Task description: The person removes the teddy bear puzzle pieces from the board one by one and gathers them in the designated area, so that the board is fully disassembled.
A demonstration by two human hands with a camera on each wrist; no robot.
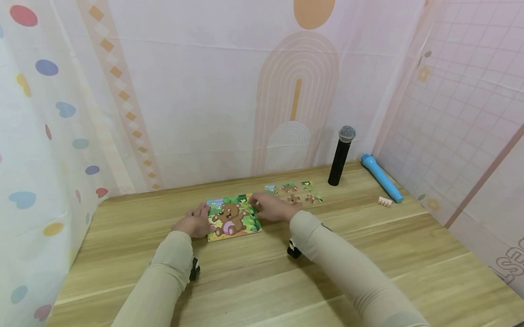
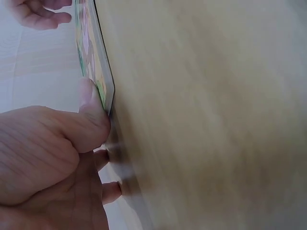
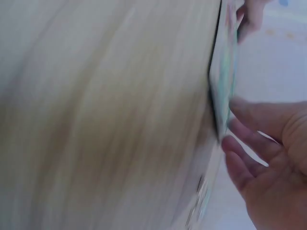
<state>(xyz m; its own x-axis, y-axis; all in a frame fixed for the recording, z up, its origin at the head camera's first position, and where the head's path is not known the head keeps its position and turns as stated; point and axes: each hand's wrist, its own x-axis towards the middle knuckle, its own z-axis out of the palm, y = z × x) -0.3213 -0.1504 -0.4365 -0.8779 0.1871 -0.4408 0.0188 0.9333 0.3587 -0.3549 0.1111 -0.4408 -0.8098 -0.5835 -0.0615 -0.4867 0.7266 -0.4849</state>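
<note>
A jigsaw puzzle with a brown bear on a green background lies on the wooden table. At its left edge is my left hand; the left wrist view shows the thumb on the puzzle's near corner, with other fingertips down on the tabletop. My right hand touches the upper right edge. In the right wrist view its thumb meets the printed face, and its fingers are bent loosely beside the rim. That view is blurred, and no loose piece shows between the fingers.
Beyond my right hand lie several loose puzzle pieces. A black microphone stands upright behind them. Farther right are a blue microphone-shaped stick and a small pale toothed block. Printed curtains hang behind the table.
</note>
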